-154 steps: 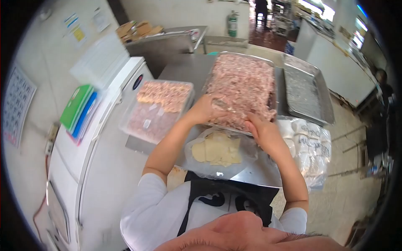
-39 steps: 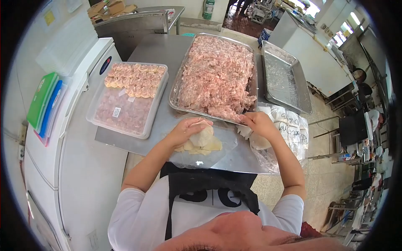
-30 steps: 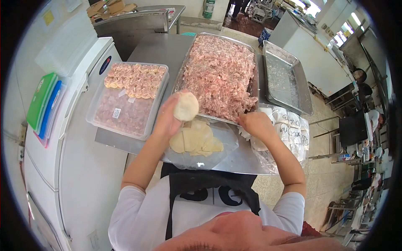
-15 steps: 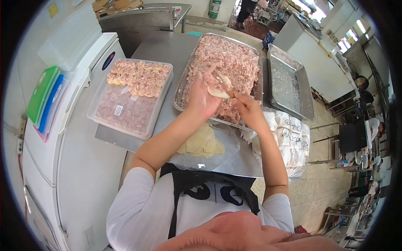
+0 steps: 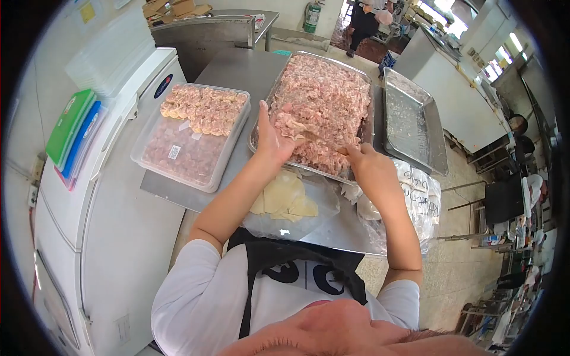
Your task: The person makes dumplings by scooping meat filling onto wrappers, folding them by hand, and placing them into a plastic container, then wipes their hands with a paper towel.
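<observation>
A deep metal tray (image 5: 254, 137) heaped with pinkish minced meat (image 5: 323, 89) stands before me. My left hand (image 5: 274, 141) is cupped at its near left side, holding a thin pale dough wrapper (image 5: 289, 135) with meat on it. My right hand (image 5: 373, 169) grips a narrow spatula (image 5: 339, 150) by its handle; its tip reaches toward the wrapper, partly lost against the meat. Below the tray, a stack of yellowish dough wrappers (image 5: 285, 199) lies on a plastic bag (image 5: 326, 207).
On the left, a clear plastic box (image 5: 219, 172) holds rows of filled dumplings (image 5: 205, 107). A second metal tray (image 5: 409, 124) stands right of the meat. White wrapped packs (image 5: 424, 199) lie at the near right. A white freezer (image 5: 127, 237) borders the left; another person (image 5: 363, 26) stands far back.
My left hand has shifted left and tilted, the wrapper now bearing meat. My right hand has moved right and lower, still on the spatula. The view has shifted slightly.
</observation>
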A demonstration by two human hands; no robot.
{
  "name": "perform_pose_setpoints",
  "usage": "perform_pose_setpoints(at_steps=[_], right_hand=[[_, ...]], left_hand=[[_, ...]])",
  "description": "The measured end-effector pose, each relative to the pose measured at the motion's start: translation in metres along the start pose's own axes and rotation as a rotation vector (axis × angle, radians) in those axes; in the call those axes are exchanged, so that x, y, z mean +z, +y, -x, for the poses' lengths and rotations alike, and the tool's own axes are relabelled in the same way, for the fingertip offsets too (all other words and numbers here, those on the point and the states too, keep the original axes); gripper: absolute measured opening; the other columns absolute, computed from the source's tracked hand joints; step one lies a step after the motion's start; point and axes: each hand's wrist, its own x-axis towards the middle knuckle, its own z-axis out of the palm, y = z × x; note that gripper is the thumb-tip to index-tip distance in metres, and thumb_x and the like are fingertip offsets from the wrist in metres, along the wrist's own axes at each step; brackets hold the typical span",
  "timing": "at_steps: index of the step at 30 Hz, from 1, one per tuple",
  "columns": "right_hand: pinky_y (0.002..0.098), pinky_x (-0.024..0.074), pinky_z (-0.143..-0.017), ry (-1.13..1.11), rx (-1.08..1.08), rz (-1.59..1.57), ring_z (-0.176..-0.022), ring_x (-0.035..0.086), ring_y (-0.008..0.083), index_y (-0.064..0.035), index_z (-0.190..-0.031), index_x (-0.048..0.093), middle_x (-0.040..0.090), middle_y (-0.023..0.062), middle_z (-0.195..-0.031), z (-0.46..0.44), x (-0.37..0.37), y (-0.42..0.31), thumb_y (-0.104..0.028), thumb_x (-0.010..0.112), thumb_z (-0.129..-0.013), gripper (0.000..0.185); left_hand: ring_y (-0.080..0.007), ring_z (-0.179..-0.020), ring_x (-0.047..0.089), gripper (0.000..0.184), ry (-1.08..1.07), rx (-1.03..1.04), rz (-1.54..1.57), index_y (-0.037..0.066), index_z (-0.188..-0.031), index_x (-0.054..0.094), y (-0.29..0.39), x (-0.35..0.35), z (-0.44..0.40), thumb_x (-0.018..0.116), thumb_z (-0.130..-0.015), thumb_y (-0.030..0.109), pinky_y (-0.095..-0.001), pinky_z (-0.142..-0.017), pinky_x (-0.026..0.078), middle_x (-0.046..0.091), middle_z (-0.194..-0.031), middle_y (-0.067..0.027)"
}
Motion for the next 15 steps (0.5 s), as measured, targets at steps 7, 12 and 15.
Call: perform_pose_setpoints(at_steps=[7,12,15], right_hand=[[0.0428,0.0498,-0.072,0.18,-0.11,-0.316,-0.08,0.062,0.0368,-0.0037,-0.115,0.061,0.065,0.0196,-0.094,-0.005,0.017,0.012,-0.019,0.055,-0.094,0.027],[0.0337,0.0475,-0.073,0.028,0.092,-0.639,-0.077,0.062,0.0226,0.0005,-0.113,0.064,0.065,0.0204,-0.088,0.005,0.001,0.021,-0.027,0.052,-0.099,0.033],[0.0333,0.0475,-0.072,-0.087,0.028,-0.656,-0.076,0.062,0.0249,0.0004,-0.114,0.064,0.065,0.0196,-0.085,0.013,-0.021,0.013,-0.026,0.053,-0.098,0.032]], left_hand=[[-0.0284,-0.098,0.062,0.055,-0.12,-0.047,0.079,0.001,-0.123,0.05,0.014,-0.014,-0.009,0.064,-0.088,0.04,-0.0475,-0.093,0.048,0.06,-0.109,-0.014],[-0.0192,-0.093,0.06,0.063,-0.433,0.058,-0.644,0.006,-0.14,0.037,0.03,-0.002,0.022,0.066,-0.085,0.008,-0.0379,-0.087,0.052,0.06,-0.11,-0.0114],[-0.0148,-0.091,0.06,0.07,-0.594,0.311,-1.158,0.011,-0.143,0.036,0.036,0.008,0.033,0.068,-0.082,-0.001,-0.0325,-0.083,0.052,0.062,-0.111,-0.0087]])
